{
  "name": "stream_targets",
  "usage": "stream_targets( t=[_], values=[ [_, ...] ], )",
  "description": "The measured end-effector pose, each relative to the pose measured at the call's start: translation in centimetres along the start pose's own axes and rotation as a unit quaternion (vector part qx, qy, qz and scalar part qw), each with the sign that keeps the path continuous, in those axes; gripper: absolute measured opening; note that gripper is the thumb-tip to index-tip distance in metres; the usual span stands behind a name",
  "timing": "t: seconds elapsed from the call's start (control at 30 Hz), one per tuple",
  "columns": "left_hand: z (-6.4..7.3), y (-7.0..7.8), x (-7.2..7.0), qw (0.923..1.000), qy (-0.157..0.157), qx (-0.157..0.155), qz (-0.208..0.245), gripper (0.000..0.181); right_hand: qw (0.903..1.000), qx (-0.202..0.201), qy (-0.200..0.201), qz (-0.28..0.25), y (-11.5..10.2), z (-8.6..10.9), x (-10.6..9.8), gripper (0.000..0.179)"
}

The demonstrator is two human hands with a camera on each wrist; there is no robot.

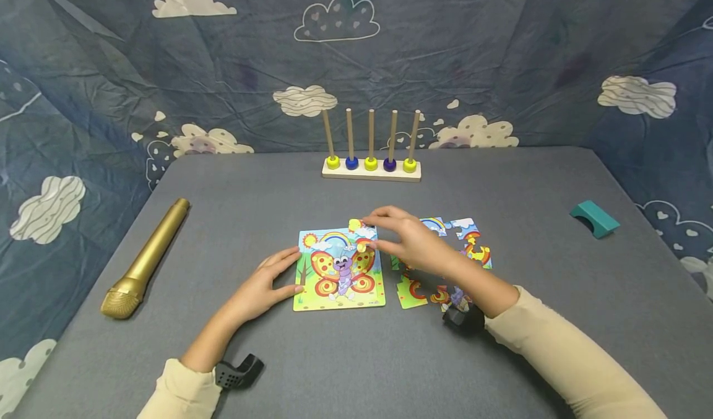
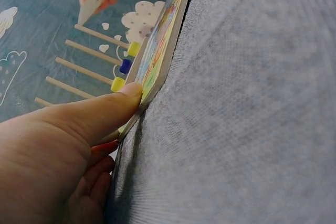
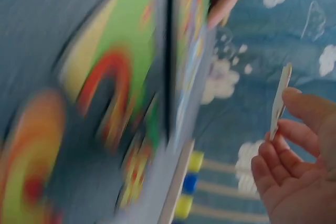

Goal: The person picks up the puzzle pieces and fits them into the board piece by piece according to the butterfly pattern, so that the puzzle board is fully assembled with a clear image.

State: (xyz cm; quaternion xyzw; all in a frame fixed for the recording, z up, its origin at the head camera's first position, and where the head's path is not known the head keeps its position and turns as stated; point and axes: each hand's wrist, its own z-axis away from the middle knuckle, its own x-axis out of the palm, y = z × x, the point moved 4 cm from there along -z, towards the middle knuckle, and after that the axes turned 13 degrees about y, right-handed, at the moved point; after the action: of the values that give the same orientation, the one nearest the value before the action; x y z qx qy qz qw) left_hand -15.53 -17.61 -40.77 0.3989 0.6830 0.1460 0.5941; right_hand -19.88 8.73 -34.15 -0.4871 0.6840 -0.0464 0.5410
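A square puzzle board (image 1: 320,304) with a butterfly picture lies flat on the table. My left hand (image 1: 260,292) touches its left side, fingers spread along the edge; the left wrist view shows the thumb (image 2: 128,95) resting on the rim. Over the board's upper right corner, my right hand (image 1: 414,239) pinches a puzzle piece (image 1: 354,226) between thumb and fingers. From the right wrist, that puzzle piece (image 3: 280,100) appears edge-on, raised off the board. Several loose puzzle pieces (image 1: 411,295) lie right of the board, partly hidden by the right hand and forearm.
Behind the board stands a wooden peg stand (image 1: 371,174) with yellow, blue and dark purple beads. A gold microphone (image 1: 147,258) lies at the left. Toward the right edge is a teal arch block (image 1: 595,219). A cloud-print cloth (image 1: 418,47) hangs behind the table.
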Motion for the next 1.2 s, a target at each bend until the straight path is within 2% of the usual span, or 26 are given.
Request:
stream_targets(
  t=[0.17, 0.3, 0.43, 0.77, 1.2],
  values=[
    [-0.1, -0.1, 0.1, 1.0000, 0.000, 0.000, 0.000, 0.063, 0.9999, 0.006, -0.014, 0.002, -1.6, -0.2, 3.0, 0.039],
    [-0.1, -0.1, 0.1, 1.0000, 0.005, 0.005, -0.003, 0.063, 0.9986, 0.023, -0.045, 0.014, -1.6, -0.3, 5.6, 0.039],
    [-0.2, -0.2, 0.2, 1.0000, 0.002, 0.002, -0.005, 0.062, 0.9969, 0.034, -0.064, 0.030, -1.0, -0.4, 7.3, 0.038],
    [-0.8, -0.1, 0.0, 0.9999, 0.005, 0.010, -0.008, 0.056, 0.9938, 0.027, -0.071, 0.081, -0.8, -1.8, 8.9, 0.040],
    [-1.8, -0.4, -0.2, 0.9983, -0.053, 0.010, -0.019, 0.070, 0.9920, 0.052, -0.056, 0.100, -0.4, -3.1, 9.9, 0.041]
  ],
)
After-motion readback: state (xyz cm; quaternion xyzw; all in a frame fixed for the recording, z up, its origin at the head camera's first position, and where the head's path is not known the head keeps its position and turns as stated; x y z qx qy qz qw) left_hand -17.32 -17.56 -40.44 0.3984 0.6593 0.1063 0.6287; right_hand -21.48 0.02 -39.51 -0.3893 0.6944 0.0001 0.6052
